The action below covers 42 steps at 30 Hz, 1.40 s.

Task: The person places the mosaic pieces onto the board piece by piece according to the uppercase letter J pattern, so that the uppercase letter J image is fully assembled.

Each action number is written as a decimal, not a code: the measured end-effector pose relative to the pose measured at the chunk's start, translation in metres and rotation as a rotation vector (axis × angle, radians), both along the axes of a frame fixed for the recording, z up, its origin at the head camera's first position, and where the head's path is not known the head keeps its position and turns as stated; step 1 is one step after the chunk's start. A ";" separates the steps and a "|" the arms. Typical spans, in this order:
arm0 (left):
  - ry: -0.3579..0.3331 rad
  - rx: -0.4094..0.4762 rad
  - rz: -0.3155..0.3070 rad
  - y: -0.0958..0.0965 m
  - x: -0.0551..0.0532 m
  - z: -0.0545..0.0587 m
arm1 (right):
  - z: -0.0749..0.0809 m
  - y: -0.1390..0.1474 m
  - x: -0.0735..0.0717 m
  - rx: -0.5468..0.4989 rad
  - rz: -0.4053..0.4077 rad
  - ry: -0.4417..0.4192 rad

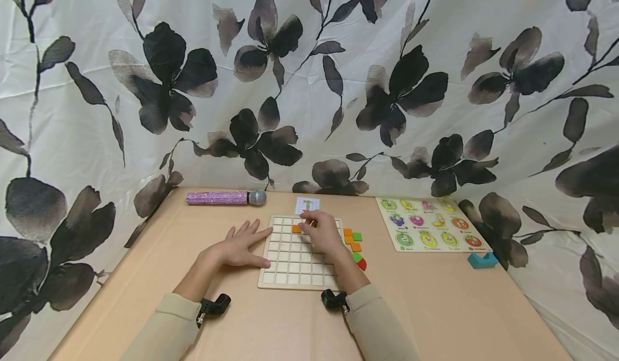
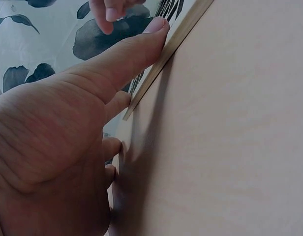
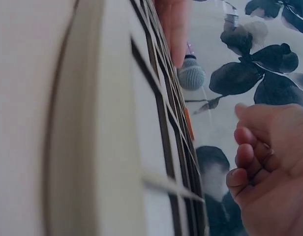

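A pale gridded board (image 1: 282,268) lies on the table between both hands. My left hand (image 1: 238,245) is spread at its left side, with the thumb (image 2: 141,44) along the board's edge. An orange piece (image 1: 296,229) sits in the upper part of the grid. Over the board beside that piece is my right hand (image 1: 321,233), its fingers (image 3: 246,155) curled. In the right wrist view it stands apart from the board's surface, and I cannot tell whether a small piece is between thumb and forefinger.
Right of the board lie orange pieces (image 1: 356,247), green pieces (image 1: 357,236) and a red piece (image 1: 361,265). A small pattern card (image 1: 307,204) lies behind it. A glittery purple microphone (image 1: 217,197), a fruit picture sheet (image 1: 425,226) and a teal block (image 1: 482,261) lie farther out.
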<state>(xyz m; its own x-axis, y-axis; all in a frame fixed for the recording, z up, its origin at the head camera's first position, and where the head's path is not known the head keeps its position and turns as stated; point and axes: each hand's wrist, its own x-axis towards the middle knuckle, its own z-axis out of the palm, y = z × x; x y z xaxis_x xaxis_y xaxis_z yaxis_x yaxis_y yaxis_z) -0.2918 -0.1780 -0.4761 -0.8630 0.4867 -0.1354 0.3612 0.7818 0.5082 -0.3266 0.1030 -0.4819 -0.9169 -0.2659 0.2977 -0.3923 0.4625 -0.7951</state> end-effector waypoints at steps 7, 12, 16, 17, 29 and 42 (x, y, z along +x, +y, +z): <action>0.000 0.007 0.001 -0.002 0.001 -0.001 | 0.014 0.011 0.004 0.080 -0.017 0.088; -0.002 0.012 0.002 -0.002 0.002 0.000 | 0.022 0.020 0.007 0.122 0.009 0.101; -0.002 0.011 0.003 -0.002 0.003 0.000 | 0.029 0.028 0.010 0.136 0.021 0.062; -0.001 0.010 0.003 -0.002 0.003 0.000 | 0.030 0.031 0.010 0.138 0.014 0.053; 0.004 0.000 0.001 -0.001 0.002 -0.001 | 0.030 0.069 0.005 0.083 -0.070 0.005; -0.001 -0.004 0.002 0.000 0.000 -0.001 | 0.035 0.105 0.001 0.080 -0.122 -0.117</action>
<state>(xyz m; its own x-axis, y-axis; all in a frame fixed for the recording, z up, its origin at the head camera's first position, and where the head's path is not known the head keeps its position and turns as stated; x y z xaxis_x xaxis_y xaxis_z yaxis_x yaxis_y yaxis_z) -0.2922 -0.1785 -0.4770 -0.8637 0.4846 -0.1382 0.3590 0.7843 0.5060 -0.3256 0.2079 -0.4469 -0.9710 -0.1691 0.1693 -0.2362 0.5643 -0.7911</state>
